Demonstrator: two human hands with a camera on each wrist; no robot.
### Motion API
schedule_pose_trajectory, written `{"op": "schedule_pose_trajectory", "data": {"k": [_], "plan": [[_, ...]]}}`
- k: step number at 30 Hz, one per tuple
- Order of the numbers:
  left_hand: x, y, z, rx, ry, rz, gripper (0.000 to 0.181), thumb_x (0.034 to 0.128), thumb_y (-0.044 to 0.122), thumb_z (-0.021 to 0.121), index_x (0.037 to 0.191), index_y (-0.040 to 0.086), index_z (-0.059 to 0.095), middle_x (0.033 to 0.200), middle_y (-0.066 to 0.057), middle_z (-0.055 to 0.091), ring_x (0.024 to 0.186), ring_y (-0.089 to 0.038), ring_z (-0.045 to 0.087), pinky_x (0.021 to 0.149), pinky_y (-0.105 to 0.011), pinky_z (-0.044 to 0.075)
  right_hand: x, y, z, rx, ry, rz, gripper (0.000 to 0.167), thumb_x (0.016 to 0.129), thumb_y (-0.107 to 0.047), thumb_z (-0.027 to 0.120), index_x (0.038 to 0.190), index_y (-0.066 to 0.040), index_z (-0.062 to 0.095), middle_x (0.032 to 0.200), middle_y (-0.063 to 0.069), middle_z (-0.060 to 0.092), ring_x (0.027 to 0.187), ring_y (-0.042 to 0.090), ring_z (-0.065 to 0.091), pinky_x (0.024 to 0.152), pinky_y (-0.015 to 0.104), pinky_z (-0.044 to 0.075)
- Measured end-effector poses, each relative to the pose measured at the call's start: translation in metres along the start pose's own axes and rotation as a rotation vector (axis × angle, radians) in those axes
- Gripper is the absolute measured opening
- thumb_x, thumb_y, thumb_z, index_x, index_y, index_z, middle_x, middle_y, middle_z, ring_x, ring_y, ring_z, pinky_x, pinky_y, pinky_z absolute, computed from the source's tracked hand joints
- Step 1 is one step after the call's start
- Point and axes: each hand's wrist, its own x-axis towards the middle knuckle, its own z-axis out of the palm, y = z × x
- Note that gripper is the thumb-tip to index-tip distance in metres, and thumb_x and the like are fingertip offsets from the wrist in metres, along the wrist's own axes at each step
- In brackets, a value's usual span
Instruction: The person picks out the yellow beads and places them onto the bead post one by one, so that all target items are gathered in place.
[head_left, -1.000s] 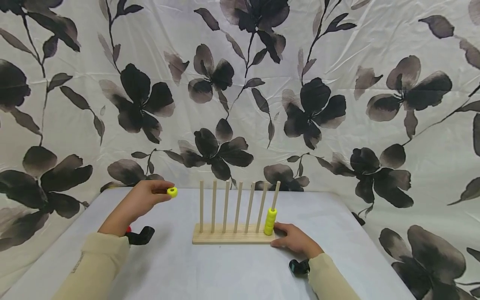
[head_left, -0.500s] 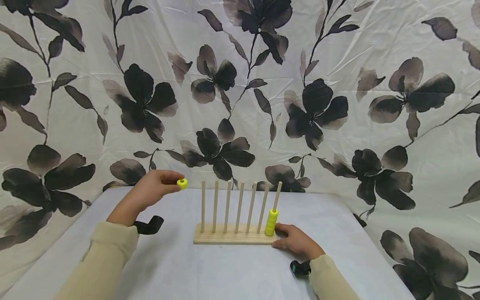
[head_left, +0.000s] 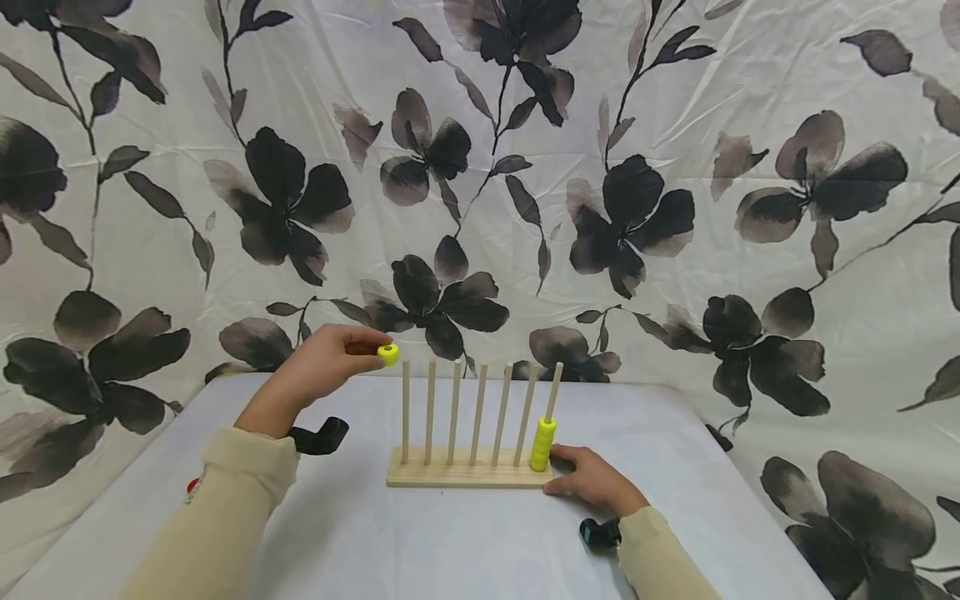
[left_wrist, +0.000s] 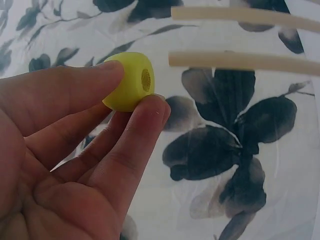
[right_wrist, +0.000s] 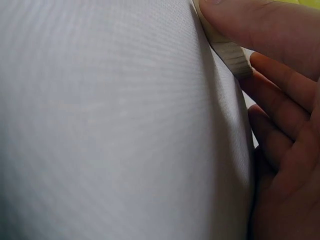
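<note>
A yellow bead [head_left: 387, 354] with a hole through it is pinched between the thumb and fingers of my left hand [head_left: 315, 367]. It hangs in the air just left of the top of the leftmost peg [head_left: 406, 412], apart from it. In the left wrist view the hole of the bead [left_wrist: 131, 82] faces the peg tips. The wooden peg stand [head_left: 468, 477] has a row of several upright pegs. Yellow beads [head_left: 542, 446] are stacked on its rightmost peg. My right hand [head_left: 596, 482] holds the right end of the base, thumb in front and fingers behind.
The stand rests on a table with a white cloth [head_left: 450, 550]. A small red thing [head_left: 192, 485] shows beside the left sleeve, mostly hidden. A floral cloth [head_left: 480, 208] hangs behind the table.
My left hand has carried the yellow bead to the right and upward, close to the leftmost peg. The right hand and the stand have stayed in place.
</note>
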Motion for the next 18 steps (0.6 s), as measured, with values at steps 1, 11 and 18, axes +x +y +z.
{"op": "schedule_pose_trajectory", "data": {"k": [1, 11, 18], "plan": [[0.002, 0.002, 0.002, -0.009, 0.002, 0.003, 0.042, 0.0935, 0.020, 0.063, 0.133, 0.007, 0.057, 0.128, -0.014, 0.062, 0.115, -0.028, 0.062, 0.099, -0.047, 0.050, 0.000, 0.000, -0.001, 0.003, 0.000, 0.001, 0.079, 0.071, -0.038, 0.083, 0.140, -0.012, 0.053, 0.148, 0.012, 0.047, 0.140, 0.039, 0.036, 0.112, 0.063, 0.027], [0.018, 0.024, 0.017, -0.076, 0.007, 0.066, 0.040, 0.0920, 0.015, 0.066, 0.131, 0.007, 0.059, 0.127, -0.014, 0.063, 0.114, -0.027, 0.062, 0.100, -0.045, 0.050, -0.001, -0.005, -0.002, 0.018, 0.017, 0.007, 0.077, 0.071, -0.035, 0.084, 0.138, -0.013, 0.055, 0.147, 0.012, 0.048, 0.140, 0.039, 0.037, 0.112, 0.062, 0.027], [0.027, 0.034, 0.033, -0.109, 0.018, 0.096, 0.039, 0.0930, 0.013, 0.064, 0.131, 0.007, 0.059, 0.130, -0.013, 0.061, 0.118, -0.029, 0.060, 0.100, -0.044, 0.050, -0.002, -0.005, -0.001, 0.017, 0.014, 0.016, 0.079, 0.071, -0.035, 0.085, 0.139, -0.012, 0.053, 0.148, 0.013, 0.047, 0.140, 0.039, 0.036, 0.112, 0.062, 0.027]]}}
